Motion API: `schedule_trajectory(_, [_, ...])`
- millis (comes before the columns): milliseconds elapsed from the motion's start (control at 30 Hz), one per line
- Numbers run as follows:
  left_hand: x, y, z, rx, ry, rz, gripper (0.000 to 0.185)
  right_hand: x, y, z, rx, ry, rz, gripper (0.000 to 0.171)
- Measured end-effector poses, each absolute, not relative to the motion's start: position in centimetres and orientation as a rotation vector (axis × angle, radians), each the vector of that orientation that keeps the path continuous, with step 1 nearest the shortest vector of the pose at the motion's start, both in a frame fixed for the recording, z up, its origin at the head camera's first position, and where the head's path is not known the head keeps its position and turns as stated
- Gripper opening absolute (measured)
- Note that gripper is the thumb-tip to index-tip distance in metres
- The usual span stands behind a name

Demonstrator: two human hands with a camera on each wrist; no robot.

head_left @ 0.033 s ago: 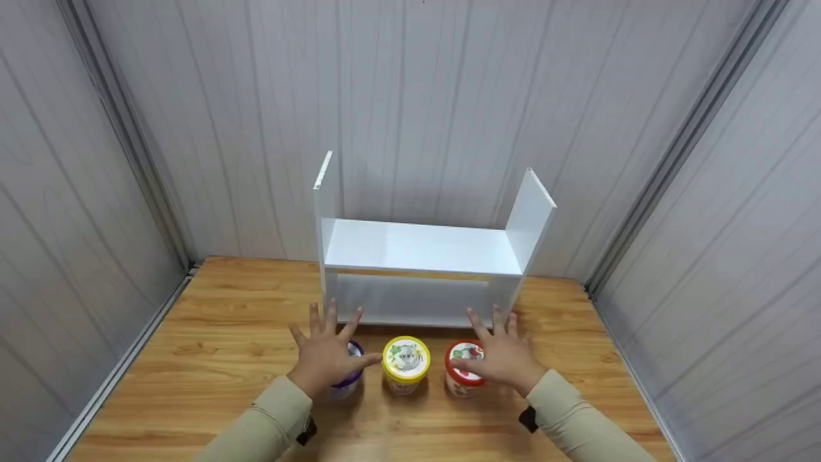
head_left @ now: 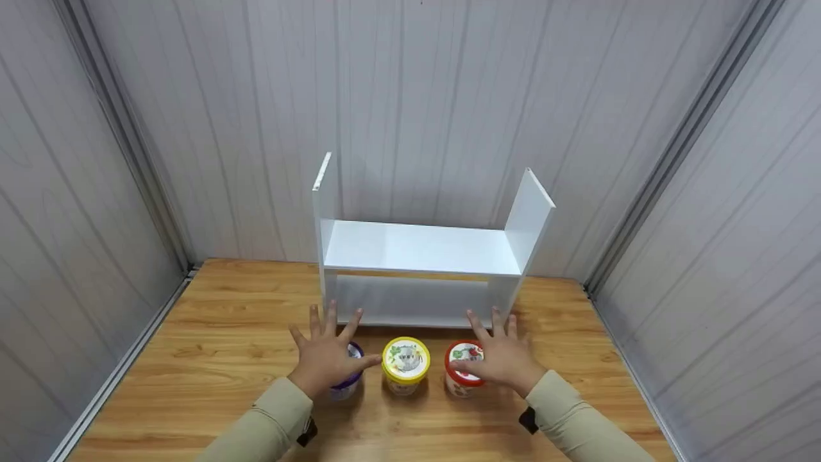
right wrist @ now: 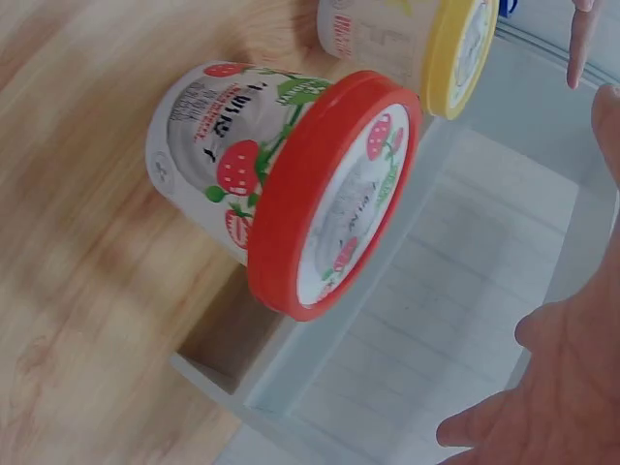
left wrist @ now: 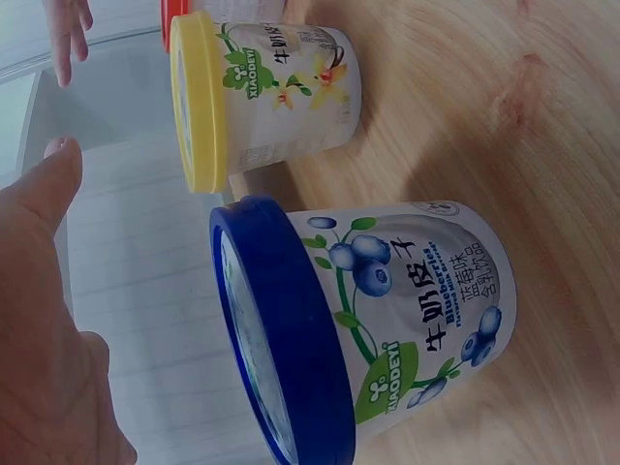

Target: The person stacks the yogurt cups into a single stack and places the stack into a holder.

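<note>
- My left hand (head_left: 325, 358) hovers spread over the blue-lidded tub (head_left: 347, 374), fingers straight and wide, holding nothing; in the left wrist view there is a clear gap between my palm and the lid
- My right hand (head_left: 502, 356) hovers the same way over the red-lidded tub (head_left: 463, 369), fingers fanned and gripping nothing; the right wrist view shows it apart from the lid
- The yellow-lidded tub (head_left: 405, 363) stands between those two; all three sit upright in a row on the wooden table (head_left: 211, 346), just in front of the white shelf (head_left: 420, 247), near each other but not touching
- I judge these tubs light and fairly stiff, probably thin printed paper or plastic with press-on lids; the smooth walls could slip and a hard squeeze might dent them
- The walls taper toward the base, so I would take each from above, fingers round the lid rim where it is widest and firmest; the neighbours leave little finger room between them
</note>
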State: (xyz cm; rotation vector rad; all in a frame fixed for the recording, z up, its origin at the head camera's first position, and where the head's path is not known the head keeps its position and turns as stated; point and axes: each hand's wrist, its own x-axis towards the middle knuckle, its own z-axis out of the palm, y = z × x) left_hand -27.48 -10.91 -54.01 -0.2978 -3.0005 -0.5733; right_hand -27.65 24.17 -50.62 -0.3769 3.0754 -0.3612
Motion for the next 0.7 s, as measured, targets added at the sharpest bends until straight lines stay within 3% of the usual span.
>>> schedule_trajectory(200, [-27.9,-11.4,-54.2,-0.255,-3.015,-0.550,0.110,-28.1,24.9,-51.2,-0.360,3.090,-0.472,0.112])
schedule_trajectory(400, [-28.1,-12.8,-55.7,-0.218,-2.956,-0.653,0.127,-28.2,25.5,-52.9,-0.329,3.051,-0.889,0.113])
schedule_trajectory(700, [-27.8,-15.3,-58.3,-0.098,-2.829,-0.991,0.126,-28.4,25.0,-56.8,-0.317,2.984,-1.383,0.106])
